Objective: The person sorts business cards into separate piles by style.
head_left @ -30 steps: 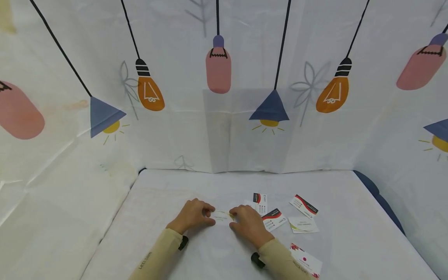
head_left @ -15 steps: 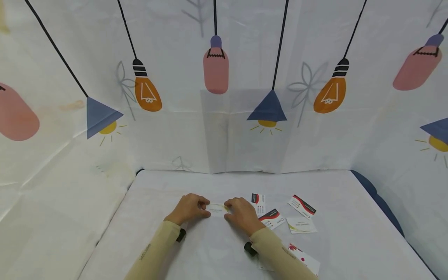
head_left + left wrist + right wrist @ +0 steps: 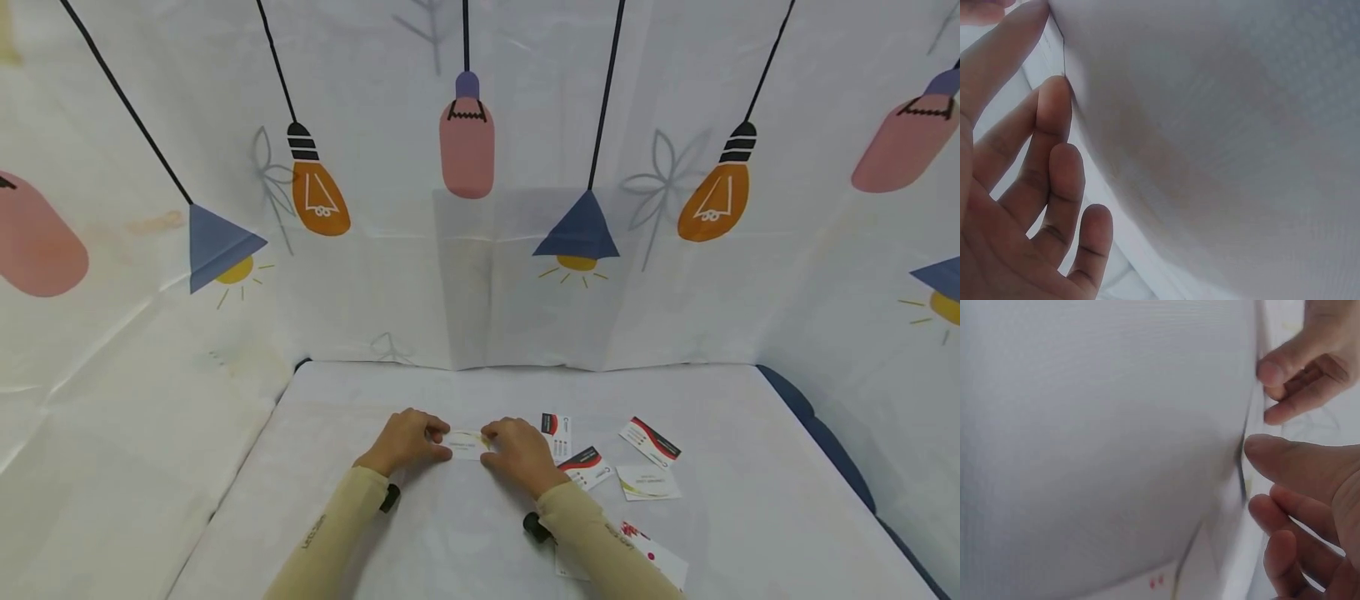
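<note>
Your left hand (image 3: 407,442) and right hand (image 3: 521,454) pinching one white card (image 3: 467,443) by its ends, low over the table (image 3: 712,542), its print unreadable, red-black cards (image 3: 587,468) just right, wrist views showing mostly blurred fingertips (image 3: 1054,103).

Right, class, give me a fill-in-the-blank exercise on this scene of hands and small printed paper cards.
1. Both hands hold one small white ____ between them.
2. The left hand and right hand wear ____ sleeves.
3. The loose red-and-black cards lie to the person's ____.
4. The white cloth-covered table stands before a backdrop printed with hanging ____.

Missing: card; beige; right; lamps
</note>
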Demonstrator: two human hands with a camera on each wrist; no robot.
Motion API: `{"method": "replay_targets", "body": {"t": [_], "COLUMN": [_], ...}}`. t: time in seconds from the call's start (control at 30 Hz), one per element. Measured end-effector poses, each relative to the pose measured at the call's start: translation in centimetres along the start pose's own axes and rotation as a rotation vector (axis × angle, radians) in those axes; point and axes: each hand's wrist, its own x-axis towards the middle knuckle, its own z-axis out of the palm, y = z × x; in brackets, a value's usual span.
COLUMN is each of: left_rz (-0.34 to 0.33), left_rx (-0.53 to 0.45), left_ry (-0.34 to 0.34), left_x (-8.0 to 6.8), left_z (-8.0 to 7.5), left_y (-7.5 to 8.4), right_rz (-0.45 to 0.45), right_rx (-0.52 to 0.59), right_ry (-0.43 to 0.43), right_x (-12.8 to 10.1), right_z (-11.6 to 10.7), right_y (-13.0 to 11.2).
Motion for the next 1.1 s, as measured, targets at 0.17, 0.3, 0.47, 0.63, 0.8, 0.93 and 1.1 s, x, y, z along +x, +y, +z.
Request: {"method": "replay_targets", "body": {"t": [0.17, 0.3, 0.47, 0.63, 0.8, 0.93, 1.1], "left_rz": [0.023, 0.054, 0.075, 0.126, 0.182, 0.23, 0.27], "left_rx": [-0.003, -0.028, -0.078, -0.068, -0.068, -0.065, -0.047], "left_ry": [0.012, 0.044, 0.063, 0.068, 0.065, 0.06, 0.041], "left_x": [0.0, 0.0, -0.2, -0.3, -0.1, 0.5, 1.4], "left_z": [0.0, 0.0, 0.0, 0.4, 0.7, 1.1, 1.6], "left_y": [0.2, 0.4, 1.2, 2.1, 3.0, 3.7, 4.7], "right_rz": [0.018, -0.011, -0.005, 0.005, 0.02, 0.036, 0.073], "right_rx": [0.112, 0.166, 0.176, 0.191, 0.154, 0.116, 0.057], "right_ry": [0.006, 0.026, 0.016, 0.0, 0.016, 0.028, 0.038], "right_x": [-0.5, -0.9, -1.5, -2.0, -2.6, -2.9, -3.5], "right_z": [-1.8, -3.5, -5.3, -6.5, -7.1, -7.1, -7.0], "right_y": [0.9, 2.3, 3.8, 4.9, 5.9, 6.5, 6.8]}}
